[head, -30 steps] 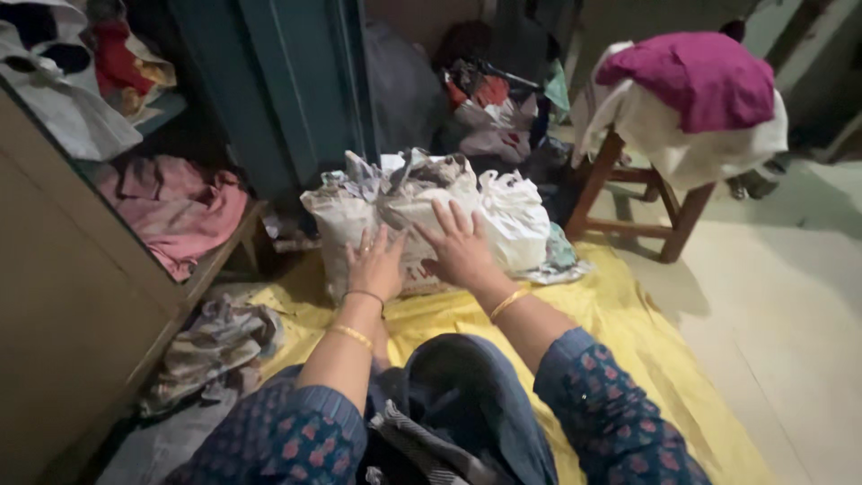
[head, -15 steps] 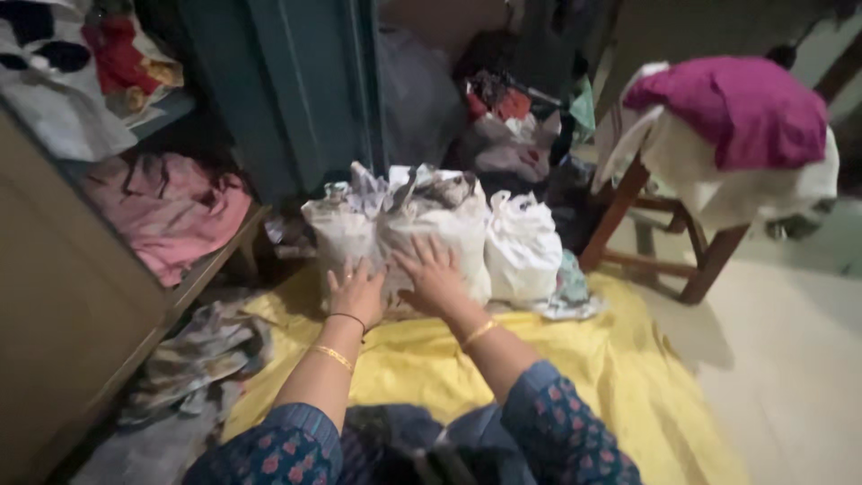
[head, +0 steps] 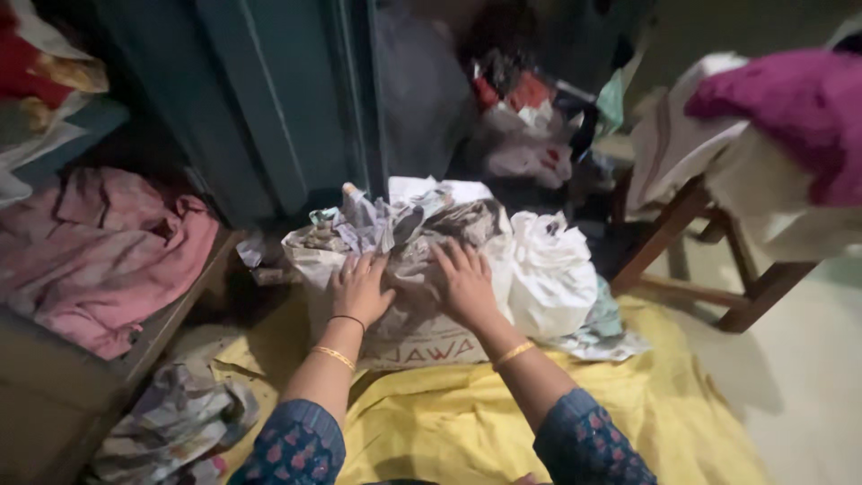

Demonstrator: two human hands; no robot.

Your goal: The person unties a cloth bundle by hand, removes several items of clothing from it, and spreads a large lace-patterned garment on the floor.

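A large white sack (head: 409, 328) stuffed with crumpled grey and white cloth stands on a yellow sheet (head: 467, 422) on the floor. My left hand (head: 357, 289) lies flat on the sack's upper left front, fingers spread. My right hand (head: 467, 283) presses flat on its upper middle, fingers spread toward the cloth at the top. Neither hand grips anything. A knotted white plastic bag (head: 552, 274) leans against the sack's right side.
A pink cloth (head: 108, 251) lies on a low shelf at the left. Crumpled cloth (head: 171, 422) sits on the floor at lower left. A wooden stool (head: 718, 260) draped with white and magenta cloth stands at the right. A teal door (head: 260, 108) and piled clothes (head: 530, 126) stand behind.
The view has moved in closer and lower over the sack. Both hands have slid up from its front face to near its top.
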